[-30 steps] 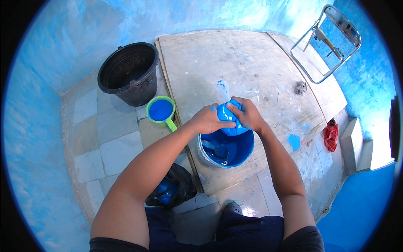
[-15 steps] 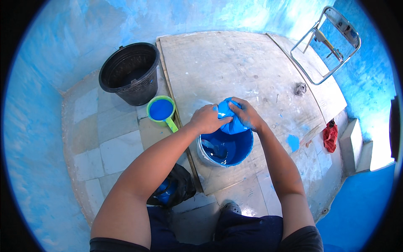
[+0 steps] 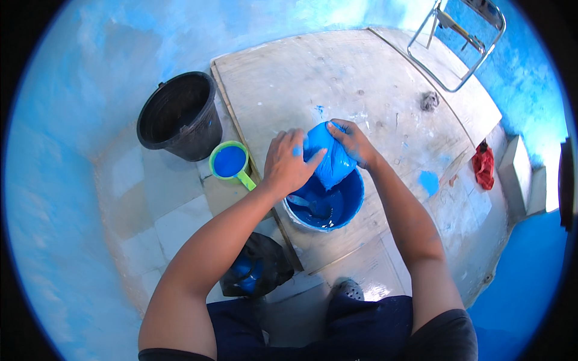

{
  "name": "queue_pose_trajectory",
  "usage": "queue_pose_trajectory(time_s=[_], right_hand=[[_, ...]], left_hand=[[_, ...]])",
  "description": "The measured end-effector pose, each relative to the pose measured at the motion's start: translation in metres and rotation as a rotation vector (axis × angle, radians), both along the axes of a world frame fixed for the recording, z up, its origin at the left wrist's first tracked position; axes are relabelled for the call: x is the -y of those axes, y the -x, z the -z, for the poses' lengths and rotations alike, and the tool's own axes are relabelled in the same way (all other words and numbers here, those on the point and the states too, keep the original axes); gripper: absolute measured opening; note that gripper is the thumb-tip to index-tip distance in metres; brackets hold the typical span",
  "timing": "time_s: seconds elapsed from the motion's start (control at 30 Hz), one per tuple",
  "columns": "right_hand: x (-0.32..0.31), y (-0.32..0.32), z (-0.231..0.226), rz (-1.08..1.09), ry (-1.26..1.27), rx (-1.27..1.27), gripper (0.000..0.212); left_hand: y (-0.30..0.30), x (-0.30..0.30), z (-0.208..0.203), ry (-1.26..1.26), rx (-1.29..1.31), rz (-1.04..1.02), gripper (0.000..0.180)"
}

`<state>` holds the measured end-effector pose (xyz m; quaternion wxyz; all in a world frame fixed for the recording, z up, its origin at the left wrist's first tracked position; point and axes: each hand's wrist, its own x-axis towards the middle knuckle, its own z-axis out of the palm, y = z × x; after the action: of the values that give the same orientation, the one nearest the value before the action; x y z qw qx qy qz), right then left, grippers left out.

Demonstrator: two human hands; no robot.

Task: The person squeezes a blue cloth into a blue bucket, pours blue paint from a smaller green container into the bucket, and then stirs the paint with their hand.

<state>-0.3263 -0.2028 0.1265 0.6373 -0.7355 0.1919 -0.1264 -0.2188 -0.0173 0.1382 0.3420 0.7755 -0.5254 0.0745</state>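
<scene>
While the right hand (image 3: pixel 355 144) has its fingers clamped on the upper right of the bag (image 3: pixel 328 165), the left hand (image 3: pixel 282 163) lies along the other side, fingers apart, thumb against the film. The bag, thin glossy blue plastic, bulges softly and wrinkles down to a pointed lower corner above the far part of the bucket (image 3: pixel 352 201). That round bucket has a pale, smeared outside and wet blue paint within. Left of the bucket is a smooth green dipper (image 3: pixel 245 179) of blue liquid; beyond the dipper, a scuffed, flared black tub (image 3: pixel 201 135). Rough, speckled plywood (image 3: pixel 289 90) lies under the bucket.
</scene>
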Motion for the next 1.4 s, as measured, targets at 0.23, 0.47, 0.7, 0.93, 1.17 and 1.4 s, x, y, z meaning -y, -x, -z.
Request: queue_pose_trajectory(time_s=[0.23,0.47,0.7,0.93,1.17,1.4], right_hand=[[0.009,0.004,0.002,0.069,-0.305,0.021,0.053],[0.006,0.009,0.019,0.027,-0.581,-0.027,0.063],[0.001,0.015,0.010,0.102,-0.572,-0.040,0.060],[0.008,0.013,0.026,0.074,-0.609,-0.027,0.061],[0.008,0.016,0.026,0.064,-0.629,-0.036,0.063],[0.005,0.018,-0.001,0.085,-0.506,-0.022,0.050]], left_hand=[[0.033,-0.016,-0.017,-0.395,0.154,0.177,0.047],[0.043,0.001,0.007,-0.481,-0.056,0.052,0.040],[0.042,0.008,0.013,-0.624,-0.231,0.084,0.035],[0.047,0.009,0.012,-0.478,-1.113,-0.040,0.039],[0.049,0.003,0.000,-0.446,-1.106,-0.119,0.038],[0.046,0.000,-0.013,-0.313,-1.138,0.037,0.034]])
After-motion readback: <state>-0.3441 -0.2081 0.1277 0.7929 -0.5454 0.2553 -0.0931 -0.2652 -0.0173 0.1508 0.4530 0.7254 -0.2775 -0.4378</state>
